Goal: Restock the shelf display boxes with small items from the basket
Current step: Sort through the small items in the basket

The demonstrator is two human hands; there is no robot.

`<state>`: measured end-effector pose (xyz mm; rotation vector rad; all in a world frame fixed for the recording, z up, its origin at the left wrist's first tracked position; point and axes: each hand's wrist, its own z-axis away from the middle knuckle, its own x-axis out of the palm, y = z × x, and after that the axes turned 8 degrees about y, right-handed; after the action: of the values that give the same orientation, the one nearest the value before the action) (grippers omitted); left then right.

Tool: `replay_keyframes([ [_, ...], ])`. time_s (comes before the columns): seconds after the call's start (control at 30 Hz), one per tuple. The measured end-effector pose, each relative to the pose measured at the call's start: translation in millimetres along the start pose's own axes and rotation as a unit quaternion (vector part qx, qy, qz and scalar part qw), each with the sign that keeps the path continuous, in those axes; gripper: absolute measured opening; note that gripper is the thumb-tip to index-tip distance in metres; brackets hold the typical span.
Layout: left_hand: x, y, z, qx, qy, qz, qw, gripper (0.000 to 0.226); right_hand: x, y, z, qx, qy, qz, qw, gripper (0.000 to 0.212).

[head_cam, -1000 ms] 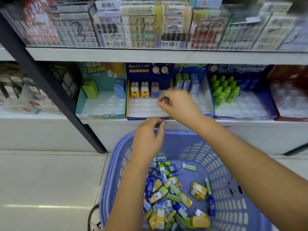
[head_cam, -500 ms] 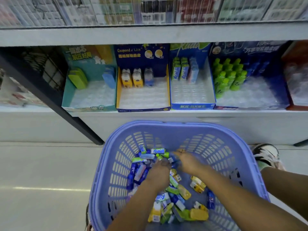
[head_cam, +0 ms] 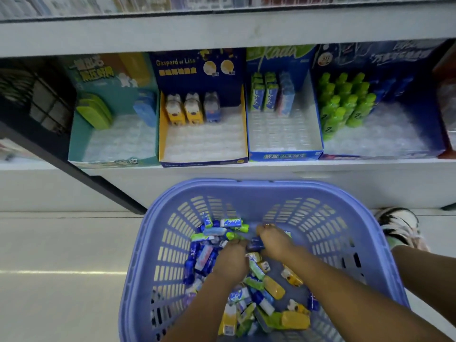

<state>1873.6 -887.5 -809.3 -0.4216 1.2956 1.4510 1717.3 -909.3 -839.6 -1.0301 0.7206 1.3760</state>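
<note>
Small items lie heaped in the purple basket. The right hand pinches a dark blue packet. The left hand is curled into the heap, and its grip cannot be told. Behind, display boxes on the white shelf hold a few items at the back, above a pale floor.

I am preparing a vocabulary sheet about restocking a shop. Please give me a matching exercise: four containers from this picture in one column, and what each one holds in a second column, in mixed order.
Containers
1. teal display box
2. Gaspard et Lisa display box
3. Kada display box
4. purple basket

Contents
a. loose pile of mixed small items
b. green case at the back left
c. two yellow items and one blue item in a row
d. green-and-white packs standing upright

Pairs: 1-b, 2-c, 3-d, 4-a
</note>
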Motion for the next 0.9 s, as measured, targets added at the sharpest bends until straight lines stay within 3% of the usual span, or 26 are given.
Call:
replay_keyframes([
  [0.07, -2.1, 0.8, -1.1, -0.011, 0.013, 0.037, 0.999, 0.037, -2.0, 0.7, 3.4, 0.024, -0.015, -0.054, 0.998, 0.042],
  [0.17, -12.2, 5.3, -6.1, -0.066, 0.038, 0.158, 0.985, 0.034, -17.1, 3.3, 9.7, 0.081, -0.023, -0.259, 0.962, 0.026],
  [0.23, -26.7, 9.2, -9.7, -0.128, 0.052, 0.281, 0.95, 0.035, -37.7, 2.1, 15.9, 0.095, -0.063, -0.397, 0.911, 0.027],
  [0.37, -65.1, 13.2, -10.0, -0.181, 0.051, 0.515, 0.836, 0.026, -86.9, -2.7, 32.1, 0.094, -0.136, -0.606, 0.778, 0.02],
  [0.47, -99.7, 18.5, -3.3, -0.162, 0.025, 0.582, 0.796, 0.019, -120.4, -5.6, 41.3, 0.077, -0.113, -0.657, 0.741, 0.016],
  [0.63, -163.0, 27.8, 8.8, -0.097, -0.002, 0.62, 0.779, 0.018, -171.6, -6.6, 59.7, 0.066, -0.084, -0.718, 0.688, 0.016],
  [0.77, -202.8, 38.3, 21.6, -0.048, -0.002, 0.695, 0.717, 0.011, -214.3, -18.7, 77.2, 0.022, -0.073, -0.76, 0.646, 0.027],
  [0.83, -215.6, 43.4, 27.2, -0.033, 0.002, 0.719, 0.694, 0.013, -233.7, -27.6, 85.2, -0.006, -0.072, -0.759, 0.647, 0.037],
  [0.9, -224.9, 46.8, 31.7, -0.027, 0.018, 0.73, 0.683, 0.014, -252.8, -36.4, 90.4, -0.057, -0.055, -0.731, 0.678, 0.04],
])
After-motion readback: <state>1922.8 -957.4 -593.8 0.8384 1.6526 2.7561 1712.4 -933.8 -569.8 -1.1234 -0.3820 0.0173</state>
